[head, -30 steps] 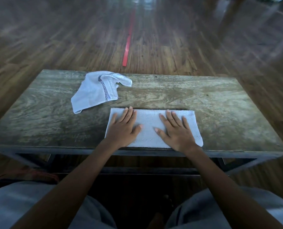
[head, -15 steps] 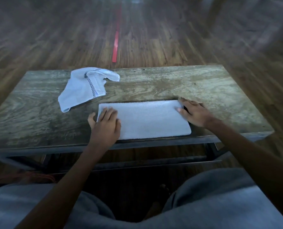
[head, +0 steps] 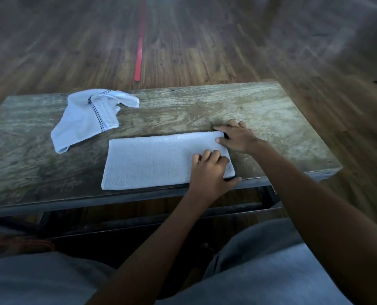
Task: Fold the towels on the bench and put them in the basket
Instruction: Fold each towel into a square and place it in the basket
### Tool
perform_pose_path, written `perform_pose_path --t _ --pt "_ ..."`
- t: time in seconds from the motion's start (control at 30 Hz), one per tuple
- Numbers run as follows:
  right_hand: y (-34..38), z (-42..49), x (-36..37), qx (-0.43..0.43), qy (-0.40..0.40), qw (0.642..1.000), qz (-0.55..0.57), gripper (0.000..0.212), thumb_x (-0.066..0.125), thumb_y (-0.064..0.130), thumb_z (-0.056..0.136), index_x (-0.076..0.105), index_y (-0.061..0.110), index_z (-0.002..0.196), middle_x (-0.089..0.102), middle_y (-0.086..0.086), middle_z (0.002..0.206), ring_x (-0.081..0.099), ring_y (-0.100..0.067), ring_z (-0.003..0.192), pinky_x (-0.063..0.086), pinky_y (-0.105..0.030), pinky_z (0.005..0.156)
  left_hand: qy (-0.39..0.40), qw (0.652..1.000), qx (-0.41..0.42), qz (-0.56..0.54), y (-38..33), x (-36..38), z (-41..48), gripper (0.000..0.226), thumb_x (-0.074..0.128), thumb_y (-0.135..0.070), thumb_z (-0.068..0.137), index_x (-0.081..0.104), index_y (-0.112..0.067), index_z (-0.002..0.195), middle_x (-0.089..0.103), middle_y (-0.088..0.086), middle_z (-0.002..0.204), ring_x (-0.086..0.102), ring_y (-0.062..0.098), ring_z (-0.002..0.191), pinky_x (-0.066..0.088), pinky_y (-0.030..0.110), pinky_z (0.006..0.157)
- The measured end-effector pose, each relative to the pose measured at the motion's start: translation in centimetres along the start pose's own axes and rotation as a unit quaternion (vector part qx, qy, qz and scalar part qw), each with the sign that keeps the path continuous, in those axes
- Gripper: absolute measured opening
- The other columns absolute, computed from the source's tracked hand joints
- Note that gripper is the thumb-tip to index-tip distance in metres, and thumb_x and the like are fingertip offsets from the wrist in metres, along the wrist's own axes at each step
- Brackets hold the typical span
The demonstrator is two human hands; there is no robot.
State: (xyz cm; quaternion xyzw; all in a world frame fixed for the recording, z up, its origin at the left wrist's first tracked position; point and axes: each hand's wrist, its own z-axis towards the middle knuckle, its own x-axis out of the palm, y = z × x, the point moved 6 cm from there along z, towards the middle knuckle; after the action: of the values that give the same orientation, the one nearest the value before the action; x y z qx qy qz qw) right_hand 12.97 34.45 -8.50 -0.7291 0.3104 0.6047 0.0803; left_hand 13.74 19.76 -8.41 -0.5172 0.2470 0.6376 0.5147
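A folded white towel [head: 152,160] lies flat near the front edge of the wooden bench [head: 271,115]. My left hand [head: 209,172] is at the towel's near right corner, fingers curled on top and thumb at the edge below. My right hand [head: 238,136] pinches the far right corner, thumb on top and fingers beyond the edge. A second white towel [head: 86,119] with a dark checked stripe lies crumpled at the bench's back left, apart from both hands. No basket is in view.
The bench stands on a dark wood floor with a red strip [head: 140,51] running away from it. My grey-clad knees [head: 271,271] sit below the bench's front edge. A blurred reddish thing [head: 29,246] shows at the lower left.
My left hand has crossed from the towel's left end to its near right corner. My right hand has stayed at the far right corner. The view has swung to the right.
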Motion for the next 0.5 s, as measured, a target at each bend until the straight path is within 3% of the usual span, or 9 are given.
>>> perform_pose_path --t 0.17,0.3,0.4,0.5 --pt "0.3 0.2 -0.5 0.002 0.021 1.0 0.021 0.039 0.054 0.04 0.092 0.049 0.026 0.128 0.036 -0.003 0.135 0.027 -0.031 0.13 0.029 -0.048 0.105 -0.016 0.999 0.026 0.022 -0.1 0.2 -0.6 0.05 0.066 -0.066 0.065 0.069 -0.02 0.086 0.061 -0.003 0.085 0.055 0.021 0.083 0.038 0.035 0.07" --pt "0.7 -0.5 -1.1 -0.005 0.034 0.997 0.068 0.027 0.062 0.03 0.089 0.055 0.017 0.112 0.042 -0.003 0.121 0.039 -0.025 0.117 0.038 -0.038 0.093 -0.038 0.998 0.047 0.017 -0.4 -0.2 -1.4 0.037 0.078 -0.051 0.064 0.07 -0.022 0.086 0.061 -0.006 0.084 0.055 0.019 0.081 0.036 0.034 0.071" --pt "0.5 -1.2 -1.2 0.002 0.061 0.993 0.099 0.019 0.062 0.028 0.089 0.056 0.016 0.103 0.045 -0.003 0.115 0.046 -0.023 0.109 0.043 -0.038 0.088 -0.078 0.995 0.053 -0.024 -0.5 -0.6 -2.3 0.022 0.079 -0.033 0.069 0.07 -0.024 0.086 0.064 -0.007 0.083 0.056 0.017 0.081 0.029 0.031 0.072" --pt "0.1 -2.2 -1.7 0.025 0.074 0.99 0.118 0.012 0.061 0.03 0.089 0.057 0.019 0.093 0.049 0.0 0.104 0.044 -0.02 0.102 0.042 -0.04 0.086 -0.112 0.989 0.023 -0.093 -0.2 -1.8 -3.1 0.013 0.071 -0.03 0.078 0.069 -0.022 0.087 0.07 -0.006 0.082 0.062 0.014 0.079 0.033 0.03 0.076"
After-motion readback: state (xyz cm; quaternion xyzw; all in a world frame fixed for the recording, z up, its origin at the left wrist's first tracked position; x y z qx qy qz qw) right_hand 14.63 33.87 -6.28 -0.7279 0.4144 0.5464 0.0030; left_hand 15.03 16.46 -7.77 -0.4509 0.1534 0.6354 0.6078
